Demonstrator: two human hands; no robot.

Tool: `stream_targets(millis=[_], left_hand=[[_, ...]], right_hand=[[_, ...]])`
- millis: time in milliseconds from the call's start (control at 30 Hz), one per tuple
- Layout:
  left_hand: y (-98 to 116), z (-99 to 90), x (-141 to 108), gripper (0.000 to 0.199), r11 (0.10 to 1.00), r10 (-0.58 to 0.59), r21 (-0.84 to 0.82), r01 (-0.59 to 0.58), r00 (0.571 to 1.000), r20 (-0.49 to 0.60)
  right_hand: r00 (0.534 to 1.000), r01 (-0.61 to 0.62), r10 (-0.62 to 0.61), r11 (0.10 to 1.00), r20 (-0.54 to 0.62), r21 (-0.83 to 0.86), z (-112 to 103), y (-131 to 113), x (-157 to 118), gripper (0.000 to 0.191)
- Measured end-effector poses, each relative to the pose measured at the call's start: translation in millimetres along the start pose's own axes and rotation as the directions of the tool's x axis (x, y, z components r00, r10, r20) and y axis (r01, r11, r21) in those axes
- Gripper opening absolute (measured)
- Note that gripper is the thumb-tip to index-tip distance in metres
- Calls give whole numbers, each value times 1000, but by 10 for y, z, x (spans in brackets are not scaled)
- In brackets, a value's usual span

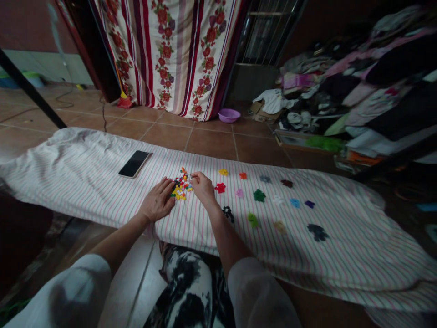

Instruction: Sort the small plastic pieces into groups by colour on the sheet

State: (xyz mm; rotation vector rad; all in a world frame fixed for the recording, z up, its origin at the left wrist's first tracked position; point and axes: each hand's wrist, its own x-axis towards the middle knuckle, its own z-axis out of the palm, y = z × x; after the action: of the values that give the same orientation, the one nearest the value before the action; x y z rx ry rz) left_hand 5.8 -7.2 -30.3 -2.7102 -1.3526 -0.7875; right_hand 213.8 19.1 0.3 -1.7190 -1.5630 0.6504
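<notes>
A mixed pile of small coloured pieces (pixel 180 187), too small to name by kind, lies on a striped cloth (pixel 136 207). My left hand (pixel 157 199) rests flat at the pile's left edge, fingers stretched out and touching it. At the pile's right side my right hand (pixel 202 186) is closed in a pinch; what its fingertips hold is hidden. Right of that hand lie small heaps sorted by colour, among them a red heap (pixel 220 187), a yellow heap (pixel 223 172), a dark green heap (pixel 259 195) and a black heap (pixel 228 213), partly behind my right forearm.
A phone (pixel 135 164) lies on the cloth left of the pile. More heaps, including a large dark grey heap (pixel 317 232), spread to the right. Beyond the cloth are a tiled floor, a purple basin (pixel 229 115), a flowered curtain (pixel 177 59) and piled clothes (pixel 362 86).
</notes>
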Motion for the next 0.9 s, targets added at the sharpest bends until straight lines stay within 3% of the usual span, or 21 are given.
stream_targets(millis=[200,400,667,800,900], left_hand=[[-38,26,-21,52,999,44,16,-44,999,-23],[-75,39,-38,50,994,105,42,-103,993,-62],[-102,47,-43,51,993,83,90,-78,995,-51],[-135,59,-52,48,988,117,109,-111,992,-48],[-150,60,-61,42,976,184,129,-176,981,-60]], right_hand=[[999,37,-36,995,-11,94,-168,93,-27,25],[997,-15,36,960,-71,279,-426,292,-18,17],[971,-25,189,686,-145,727,-806,568,67,24],[969,-44,225,555,-99,830,-989,637,34,28],[970,-71,236,522,-64,850,-1095,678,-21,29]])
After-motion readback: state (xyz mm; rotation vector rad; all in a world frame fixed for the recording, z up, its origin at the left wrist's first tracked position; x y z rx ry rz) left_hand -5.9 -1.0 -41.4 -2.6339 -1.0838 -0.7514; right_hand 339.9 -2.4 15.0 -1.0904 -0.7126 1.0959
